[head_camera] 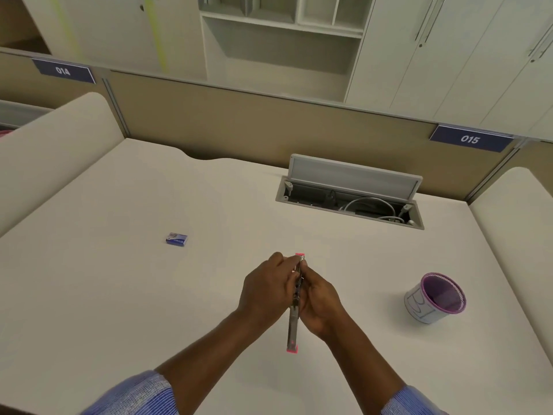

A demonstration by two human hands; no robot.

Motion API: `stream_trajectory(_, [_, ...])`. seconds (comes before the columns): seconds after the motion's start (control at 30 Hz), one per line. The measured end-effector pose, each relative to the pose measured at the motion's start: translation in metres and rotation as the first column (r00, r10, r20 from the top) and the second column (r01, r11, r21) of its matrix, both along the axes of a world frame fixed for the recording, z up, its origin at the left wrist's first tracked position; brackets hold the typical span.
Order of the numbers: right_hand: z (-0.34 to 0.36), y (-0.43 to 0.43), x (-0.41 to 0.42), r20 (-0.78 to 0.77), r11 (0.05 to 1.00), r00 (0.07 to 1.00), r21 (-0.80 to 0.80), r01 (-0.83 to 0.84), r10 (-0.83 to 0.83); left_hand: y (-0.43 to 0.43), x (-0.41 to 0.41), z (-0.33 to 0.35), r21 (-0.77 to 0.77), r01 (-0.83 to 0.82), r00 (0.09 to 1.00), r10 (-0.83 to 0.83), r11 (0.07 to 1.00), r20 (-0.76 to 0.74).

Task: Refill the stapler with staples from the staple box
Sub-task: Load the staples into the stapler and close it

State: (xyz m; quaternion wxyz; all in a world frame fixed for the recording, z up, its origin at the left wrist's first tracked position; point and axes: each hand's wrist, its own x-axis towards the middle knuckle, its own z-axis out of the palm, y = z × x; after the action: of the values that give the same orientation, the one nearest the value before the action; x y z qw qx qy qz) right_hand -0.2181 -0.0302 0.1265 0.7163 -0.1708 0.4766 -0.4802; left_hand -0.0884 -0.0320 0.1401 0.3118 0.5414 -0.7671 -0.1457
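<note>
A pink and metal stapler [293,327] is held above the middle of the white desk, swung open into one long line with a pink tip at each end. My left hand [264,290] grips its far half from the left. My right hand [318,301] grips it from the right, fingers pressed to the metal channel. The small blue staple box [177,239] lies closed on the desk, well to the left of and beyond both hands. Whether staples sit in the channel is hidden by my fingers.
A purple mesh pen cup [435,298] stands to the right of my hands. An open cable hatch [350,202] with wires is set in the desk [119,295] farther back. Beige partitions [239,130] border the back and both sides.
</note>
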Motion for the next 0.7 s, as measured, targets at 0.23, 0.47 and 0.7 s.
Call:
stream_trajectory(0.23, [0.002,0.004,0.008,-0.059,1.000,0.998,0.002,-0.018,0.018,-0.004,0.006,0.002,0.043,0.052,0.998,-0.051,0.998,-0.026])
stream_trajectory(0.47, [0.003,0.006,0.019,-0.198,1.000,0.980,-0.004,-0.031,0.030,0.004,0.011,0.000,0.071,0.064,0.997,-0.060,0.995,-0.053])
stream_trajectory(0.7, [0.010,0.008,0.023,-0.208,0.998,0.976,0.033,-0.051,0.056,0.011,0.012,0.005,0.066,0.106,0.992,-0.101,0.992,-0.080])
